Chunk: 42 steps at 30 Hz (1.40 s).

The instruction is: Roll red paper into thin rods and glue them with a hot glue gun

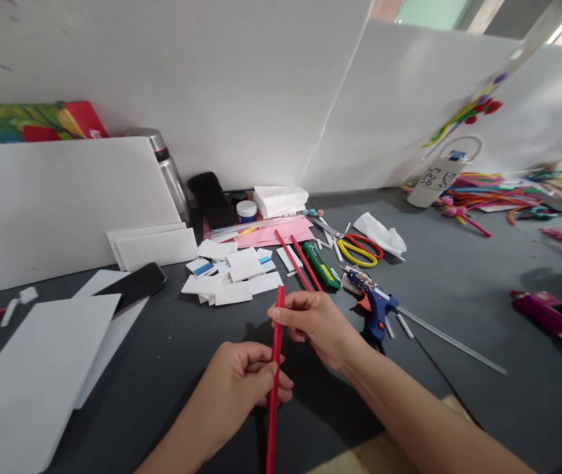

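Note:
A long, thin red stick (273, 415) stands nearly upright in the view, its lower end running out of the bottom edge. My left hand (239, 378) pinches it near the middle, thumb in front and fingers behind. Higher up, my right hand (318, 322) grips it just below the top end between thumb and fingers. Beyond my right hand lie two more red sticks (297, 258), beside a green utility knife (321, 264). To the right of that hand rests a blue glue gun (378, 311) with a clear glue stick (451, 340) poking out of its back.
White card pieces (236, 273) are heaped beyond my left hand. Scissors (357, 251) with yellow and orange handles lie past the knife. White boards (29, 368) and a dark phone (137, 283) are at left, a magenta tool (552, 319) and a white bottle (436, 178) at right.

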Each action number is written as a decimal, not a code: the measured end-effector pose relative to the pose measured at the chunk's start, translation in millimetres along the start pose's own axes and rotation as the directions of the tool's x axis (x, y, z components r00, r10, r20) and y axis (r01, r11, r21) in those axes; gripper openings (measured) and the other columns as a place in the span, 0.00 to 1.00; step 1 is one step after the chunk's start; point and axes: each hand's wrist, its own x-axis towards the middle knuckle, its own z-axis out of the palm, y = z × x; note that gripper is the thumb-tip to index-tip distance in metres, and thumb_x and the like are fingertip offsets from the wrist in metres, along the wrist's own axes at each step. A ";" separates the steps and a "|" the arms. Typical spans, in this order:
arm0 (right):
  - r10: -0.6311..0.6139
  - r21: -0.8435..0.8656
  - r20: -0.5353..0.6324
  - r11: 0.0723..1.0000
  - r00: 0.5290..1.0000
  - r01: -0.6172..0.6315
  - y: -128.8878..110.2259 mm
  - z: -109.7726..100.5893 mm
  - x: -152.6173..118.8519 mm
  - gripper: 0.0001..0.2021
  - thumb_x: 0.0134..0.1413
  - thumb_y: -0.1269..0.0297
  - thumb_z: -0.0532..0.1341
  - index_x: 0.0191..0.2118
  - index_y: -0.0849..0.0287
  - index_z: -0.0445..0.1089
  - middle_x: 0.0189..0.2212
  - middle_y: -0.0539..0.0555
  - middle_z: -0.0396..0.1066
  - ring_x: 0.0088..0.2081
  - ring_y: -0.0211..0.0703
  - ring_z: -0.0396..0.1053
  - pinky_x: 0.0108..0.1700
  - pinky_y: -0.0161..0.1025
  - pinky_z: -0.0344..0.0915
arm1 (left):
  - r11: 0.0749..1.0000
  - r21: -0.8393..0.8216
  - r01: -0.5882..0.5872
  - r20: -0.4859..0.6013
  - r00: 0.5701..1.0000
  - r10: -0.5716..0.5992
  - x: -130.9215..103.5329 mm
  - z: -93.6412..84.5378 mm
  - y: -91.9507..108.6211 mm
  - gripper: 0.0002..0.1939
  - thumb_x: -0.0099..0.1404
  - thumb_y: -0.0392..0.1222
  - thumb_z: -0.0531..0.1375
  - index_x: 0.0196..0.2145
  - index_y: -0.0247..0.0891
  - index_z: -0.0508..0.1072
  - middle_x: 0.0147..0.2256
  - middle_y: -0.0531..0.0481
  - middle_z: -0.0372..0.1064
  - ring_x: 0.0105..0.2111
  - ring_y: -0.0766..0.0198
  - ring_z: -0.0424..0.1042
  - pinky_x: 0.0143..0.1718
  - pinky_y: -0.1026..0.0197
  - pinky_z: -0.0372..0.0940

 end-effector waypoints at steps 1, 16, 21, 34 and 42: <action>-0.001 -0.002 -0.006 1.000 1.000 0.001 0.3 0.1 0.3 0.16 0.36 0.58 0.76 0.24 0.64 0.75 0.19 0.46 0.66 0.19 0.28 0.54 0.21 0.32 0.46 | 1.000 -0.002 -0.009 0.000 1.000 0.009 0.5 0.4 -1.0 0.15 0.56 0.46 0.64 0.36 0.31 0.77 0.30 0.41 0.80 0.32 0.54 0.80 0.34 0.58 0.72; -0.074 0.035 -0.072 0.996 0.995 0.077 3.6 -5.7 6.0 0.17 0.39 0.58 0.75 0.21 0.62 0.68 0.17 0.44 0.60 0.18 0.29 0.52 0.21 0.34 0.45 | 0.992 -0.007 -0.127 -0.061 0.990 0.126 4.6 6.0 -7.4 0.18 0.60 0.52 0.61 0.39 0.32 0.72 0.29 0.42 0.78 0.29 0.55 0.79 0.33 0.55 0.72; -0.064 0.056 -0.040 0.996 0.997 0.066 1.9 -7.0 6.6 0.16 0.40 0.58 0.75 0.22 0.63 0.70 0.18 0.45 0.62 0.19 0.28 0.52 0.22 0.33 0.44 | 0.992 -0.082 -0.091 0.003 0.996 0.091 3.3 3.5 -5.9 0.18 0.60 0.52 0.63 0.38 0.33 0.72 0.32 0.39 0.79 0.31 0.53 0.80 0.37 0.54 0.72; -0.045 0.013 -0.059 0.999 0.997 0.046 -1.1 -6.2 5.4 0.17 0.37 0.57 0.75 0.21 0.63 0.71 0.18 0.46 0.63 0.20 0.29 0.52 0.22 0.34 0.45 | 0.959 0.157 -0.236 -0.049 0.968 0.246 8.7 -3.4 -9.4 0.15 0.60 0.51 0.63 0.35 0.36 0.81 0.28 0.51 0.68 0.28 0.64 0.65 0.31 0.63 0.62; -0.039 0.026 -0.053 0.999 0.998 0.040 -1.7 -4.3 5.1 0.18 0.35 0.55 0.76 0.20 0.62 0.70 0.18 0.45 0.62 0.19 0.29 0.52 0.22 0.34 0.44 | 0.985 0.028 -0.172 -0.048 0.984 0.173 6.6 -2.1 -6.8 0.13 0.59 0.48 0.65 0.37 0.37 0.82 0.26 0.53 0.64 0.28 0.66 0.60 0.29 0.65 0.57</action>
